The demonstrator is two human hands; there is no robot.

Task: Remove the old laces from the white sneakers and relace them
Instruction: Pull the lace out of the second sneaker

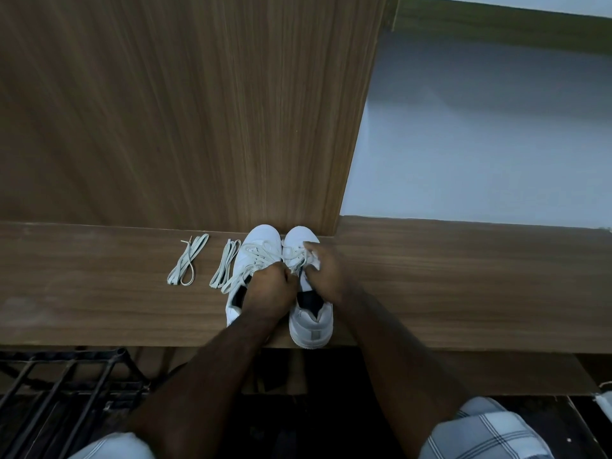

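Two white sneakers stand side by side on a wooden shelf [463, 286], toes against the back panel. The left sneaker [260, 241] has loose pale laces spread over its tongue. My left hand [270, 293] lies over that shoe's opening, fingers curled at the laces between the shoes. My right hand [326, 270] covers the upper of the right sneaker [309, 326] and pinches its lace [299, 256]. Two folded spare laces lie to the left: one bundle [187, 260] farther out, another bundle [227, 263] beside the left shoe.
A tall wooden panel [198, 111] rises behind the shelf, with a pale wall [480, 144] to its right. A black metal rack [66, 385] sits below the shelf at lower left. My knees in checked shorts [480, 435] are at the bottom.
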